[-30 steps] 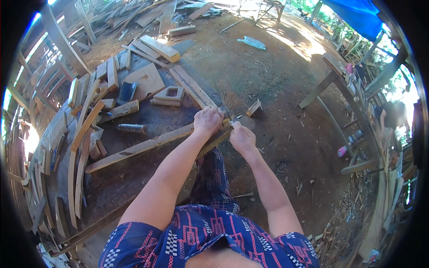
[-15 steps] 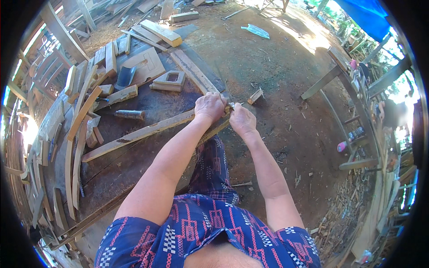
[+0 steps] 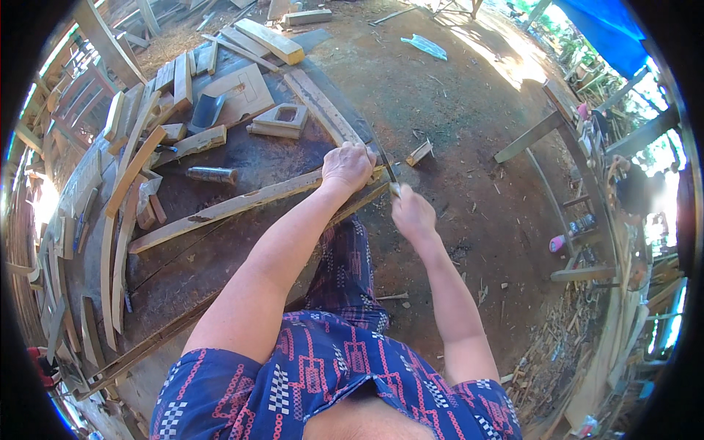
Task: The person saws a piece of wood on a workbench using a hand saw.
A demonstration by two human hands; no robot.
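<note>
My left grip [image 3: 348,167] is curled over a long wooden bar [image 3: 235,211] near its end; the bar slants toward eight o'clock across the worktop [image 3: 176,275]. My right grip [image 3: 413,213] is closed around a narrow-bladed tool [image 3: 386,163] pointing to eleven o'clock.

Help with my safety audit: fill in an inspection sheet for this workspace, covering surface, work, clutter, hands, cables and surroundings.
Surface: dark table, stained, wood lying across it.
Job's things: long wooden strip on the table; thin saw-like tool at its right end.
Clutter: wood pieces, block with a hole, metal tube, blue curved piece.
Hands: left hand curled over the strip; right hand grips the tool; both bare.
Cables: nothing seen.
Surroundings: dirt floor with scraps; blue tarp at upper right.
</note>
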